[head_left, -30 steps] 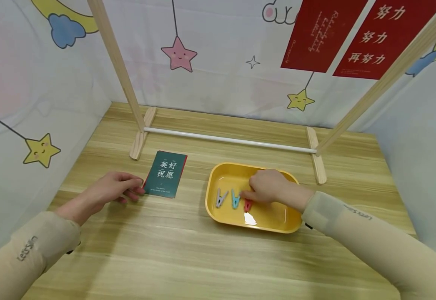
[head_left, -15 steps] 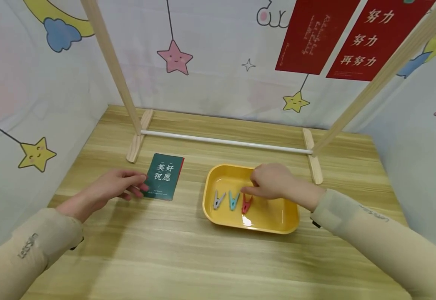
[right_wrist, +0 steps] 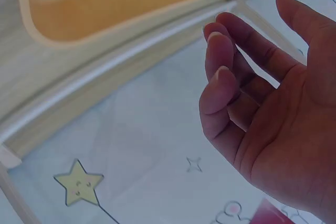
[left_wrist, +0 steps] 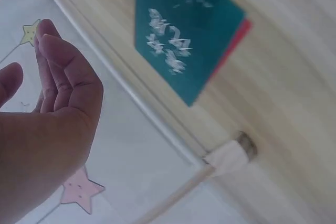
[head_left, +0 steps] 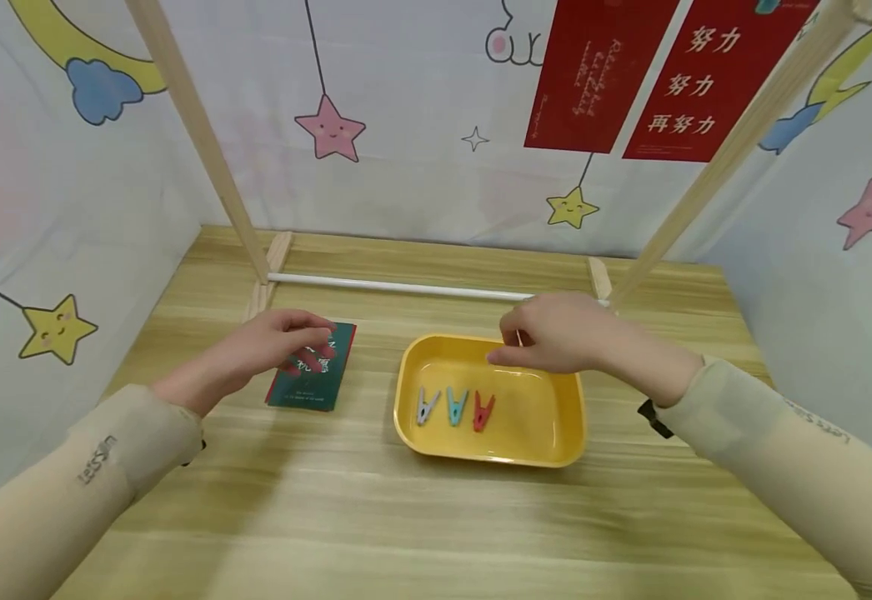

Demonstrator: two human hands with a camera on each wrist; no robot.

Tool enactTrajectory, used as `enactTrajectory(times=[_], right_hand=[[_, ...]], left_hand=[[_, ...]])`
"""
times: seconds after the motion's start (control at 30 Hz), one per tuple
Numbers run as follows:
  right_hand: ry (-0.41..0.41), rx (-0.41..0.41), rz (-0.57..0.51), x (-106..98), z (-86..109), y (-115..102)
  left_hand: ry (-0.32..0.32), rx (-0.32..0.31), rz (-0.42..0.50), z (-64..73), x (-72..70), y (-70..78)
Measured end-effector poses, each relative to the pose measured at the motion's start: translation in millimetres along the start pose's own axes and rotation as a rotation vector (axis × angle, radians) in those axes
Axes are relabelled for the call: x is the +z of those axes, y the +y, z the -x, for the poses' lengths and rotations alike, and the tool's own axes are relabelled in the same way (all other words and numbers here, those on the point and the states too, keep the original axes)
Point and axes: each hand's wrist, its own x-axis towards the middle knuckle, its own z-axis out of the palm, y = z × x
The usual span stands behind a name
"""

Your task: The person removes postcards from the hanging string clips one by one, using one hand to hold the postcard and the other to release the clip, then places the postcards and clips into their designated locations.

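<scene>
My left hand (head_left: 274, 346) hovers above a green card (head_left: 304, 393) with white characters, its fingers loosely bent and holding nothing. A red edge shows under the green card, and the left wrist view has the hand (left_wrist: 68, 85) well apart from it. Over the back right of a yellow tray (head_left: 400, 408) is my right hand (head_left: 563, 333). Its fingers are relaxed and half curled, and the right wrist view shows the palm (right_wrist: 283, 129) bare. Inside the tray stand a grey clothespin (head_left: 426, 407), a teal clothespin (head_left: 455, 407) and a red clothespin (head_left: 483, 412) in a row.
A wooden frame rises behind, with a left post (head_left: 203, 142), a right post (head_left: 694, 200) and a white crossbar (head_left: 398, 287) low over the table (head_left: 376, 533). Two red cards, a plain one (head_left: 593, 83) and one with large characters (head_left: 687, 92), hang at upper right.
My right hand has lifted from beside the red clothespin up toward the tray's far edge. The left hand has moved from the card's left edge to over it. The head view has shifted slightly.
</scene>
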Motion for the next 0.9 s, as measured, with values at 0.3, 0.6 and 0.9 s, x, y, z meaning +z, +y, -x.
enactTrajectory(times=[0.3, 0.6, 0.9], right_hand=[[0.085, 0.050, -0.024, -49, 17.2, 2], [0.267, 0.077, -0.054, -77, 31.0, 7], [0.442, 0.141, 0.006, -125, 46.2, 11]], left_hand=[[0.015, 0.095, 0.000, -28.5, 17.8, 47.4], [0.056, 0.163, 0.051, -52.4, 39.9, 81.6], [0.129, 0.283, 0.091, -72.5, 50.6, 130.7]])
